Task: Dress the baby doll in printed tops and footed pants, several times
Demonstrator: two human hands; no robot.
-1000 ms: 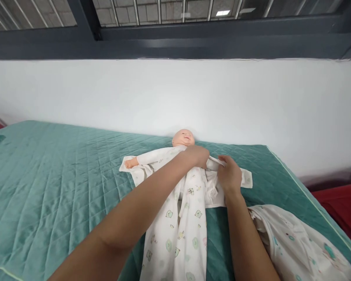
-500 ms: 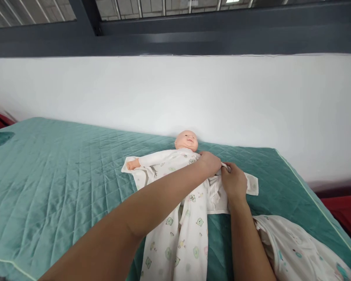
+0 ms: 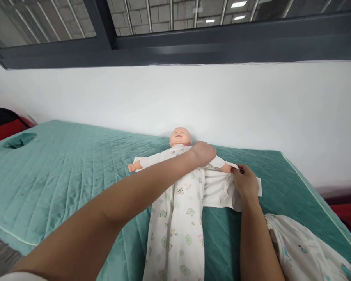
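Note:
A baby doll [image 3: 180,136] lies face up, dressed in white clothing; a white onesie with green animal prints [image 3: 178,218] covers its body and legs. My left hand [image 3: 204,153] is curled at the doll's shoulder on the right side, closed on its upper arm, fingertips hidden. From under it the doll's sleeved arm extends right, its small hand [image 3: 226,168] bare. My right hand [image 3: 246,181] pinches the edge of a white sleeve [image 3: 233,165] right beside that small hand. A white shirt part [image 3: 219,189] lies spread below the arm.
A green quilted cover [image 3: 84,168] lies under everything, against a white wall [image 3: 175,97] below a dark window frame [image 3: 210,45]. White printed cloth [image 3: 307,246] is bunched at lower right. Red items [image 3: 6,128] stand beyond the cover's left end.
My right hand has moved right, drawing the white sleeve outward, and the doll's small hand on that side now shows. My left hand stays at the shoulder. The view has shifted.

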